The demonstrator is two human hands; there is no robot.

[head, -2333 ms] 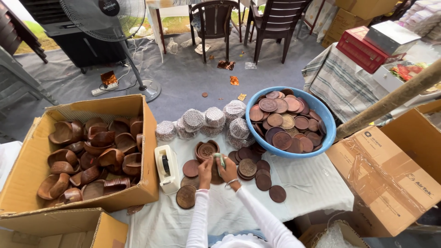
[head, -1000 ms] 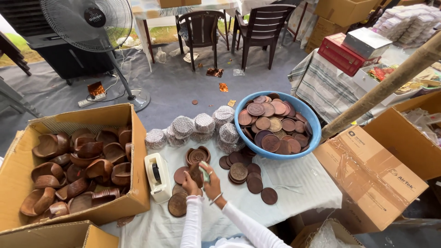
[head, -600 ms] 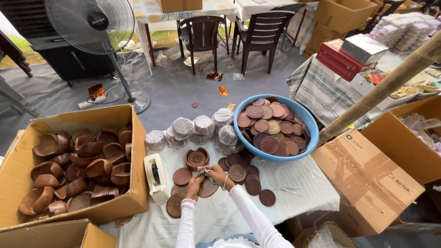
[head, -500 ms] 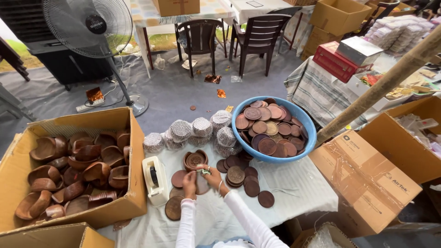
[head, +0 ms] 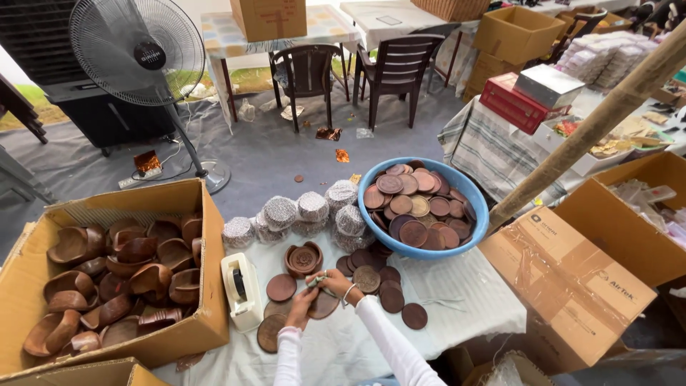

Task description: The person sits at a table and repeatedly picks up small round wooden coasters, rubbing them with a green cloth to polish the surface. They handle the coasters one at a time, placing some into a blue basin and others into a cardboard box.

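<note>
We work at the near edge of the cloth-covered surface, left hand and right hand meeting, fingers pinched on a small pale-green strip above a brown wooden disc. It looks like the wrapping or taping stage; the next move seems to call for a steady press onto the disc. Room is tight: a tape dispenser sits left, loose discs right, a blue bowl behind.
</note>
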